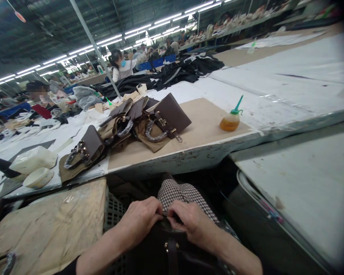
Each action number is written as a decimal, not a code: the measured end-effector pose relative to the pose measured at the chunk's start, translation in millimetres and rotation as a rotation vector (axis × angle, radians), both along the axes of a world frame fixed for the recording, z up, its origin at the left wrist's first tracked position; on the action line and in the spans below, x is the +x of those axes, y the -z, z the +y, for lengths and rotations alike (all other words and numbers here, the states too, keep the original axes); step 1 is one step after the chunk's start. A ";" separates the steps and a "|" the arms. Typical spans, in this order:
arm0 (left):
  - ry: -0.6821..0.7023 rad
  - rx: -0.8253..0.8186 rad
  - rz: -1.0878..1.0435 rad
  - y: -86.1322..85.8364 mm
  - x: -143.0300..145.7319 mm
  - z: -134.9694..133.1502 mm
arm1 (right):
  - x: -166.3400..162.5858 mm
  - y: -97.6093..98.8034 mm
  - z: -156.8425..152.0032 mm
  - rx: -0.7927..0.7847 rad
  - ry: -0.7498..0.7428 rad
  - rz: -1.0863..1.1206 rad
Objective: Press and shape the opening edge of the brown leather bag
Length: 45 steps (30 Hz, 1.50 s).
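Note:
Both my hands rest on a dark brown handbag (172, 256) lying in my lap at the bottom of the view. My left hand (140, 221) pinches the bag's top edge from the left. My right hand (190, 223) pinches the same edge from the right, the fingertips of both almost meeting. A metal ring and a strap show on the bag's front. My checkered trouser leg (180, 193) lies just beyond the hands.
Several brown handbags (149, 122) lie on a tan board (206, 133) on the worktable ahead. An orange glue bottle (231, 120) with a green nozzle stands to the right. White plastic pieces (33, 160) sit left. A wooden board (54, 221) is beside my left arm. Other people work farther back.

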<state>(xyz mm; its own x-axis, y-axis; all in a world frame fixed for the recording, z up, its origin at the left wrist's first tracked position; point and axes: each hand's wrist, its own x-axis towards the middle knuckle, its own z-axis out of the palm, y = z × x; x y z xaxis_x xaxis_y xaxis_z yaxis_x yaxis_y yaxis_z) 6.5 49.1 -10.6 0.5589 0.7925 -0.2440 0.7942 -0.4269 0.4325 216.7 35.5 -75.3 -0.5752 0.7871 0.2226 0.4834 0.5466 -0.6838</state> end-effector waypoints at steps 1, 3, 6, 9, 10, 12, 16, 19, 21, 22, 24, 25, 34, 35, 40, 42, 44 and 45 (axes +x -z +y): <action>-0.004 0.004 -0.014 1.1 -0.1 -0.9 | 0.0 -0.2 -0.3 0.005 0.000 0.000; -0.004 0.008 -0.027 1.9 -0.4 -2.0 | -0.4 -0.4 -0.9 0.010 -0.005 -0.002; 0.020 0.005 -0.022 0.3 -0.6 -3.0 | -1.1 -0.2 -2.0 0.021 -0.013 0.001; 0.063 0.016 0.007 -2.8 0.4 -3.6 | -1.3 0.9 -3.5 0.062 -0.008 0.007; 0.077 0.024 0.029 -4.1 1.2 -3.5 | -1.2 1.7 -4.0 0.076 -0.009 0.008; 0.104 0.042 0.084 -7.1 3.3 -2.4 | -0.8 3.6 -4.8 0.099 -0.013 0.007; 0.152 0.039 0.147 -13.8 7.8 2.5 | -0.6 6.0 -6.9 0.110 -0.007 -0.017; 0.176 0.017 0.144 -16.5 8.8 5.8 | -0.3 3.3 -9.0 0.104 0.008 -0.055; 0.179 0.012 0.135 -16.4 8.6 7.1 | 1.3 -0.6 -10.0 0.086 0.013 -0.087; 0.180 0.012 0.130 -16.0 8.4 7.4 | 2.6 -3.0 -10.3 0.068 0.016 -0.096; 0.187 0.009 0.121 -14.9 8.3 7.9 | 5.9 -7.8 -10.1 0.016 0.013 -0.095; 0.192 0.007 0.118 -14.4 8.3 8.0 | 7.7 -10.0 -9.8 -0.011 0.012 -0.085; 0.200 -0.020 0.097 -13.4 9.1 10.1 | 9.5 -11.6 -7.9 -0.033 0.020 -0.083; 0.200 -0.017 0.093 -12.8 8.9 10.3 | 8.3 -9.8 -7.8 -0.022 0.021 -0.079; 0.182 0.002 0.053 -7.6 7.6 9.0 | 0.9 1.9 -7.1 0.028 0.054 0.003; 0.170 0.004 0.041 -4.8 7.6 7.6 | -2.1 6.8 -7.4 0.046 0.081 0.044; 0.161 0.006 0.040 -2.4 7.9 6.3 | -4.5 10.7 -8.2 0.061 0.106 0.073; 0.155 0.008 0.047 -1.5 8.2 5.7 | -5.5 12.2 -8.7 0.068 0.116 0.081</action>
<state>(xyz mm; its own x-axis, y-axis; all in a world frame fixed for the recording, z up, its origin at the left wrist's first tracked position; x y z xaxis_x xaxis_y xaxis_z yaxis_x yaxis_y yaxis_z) 14.7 54.8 -9.1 0.6631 0.6993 -0.2671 0.7376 -0.5494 0.3927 211.1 26.8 -87.5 -0.4590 0.8288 0.3201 0.4907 0.5368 -0.6863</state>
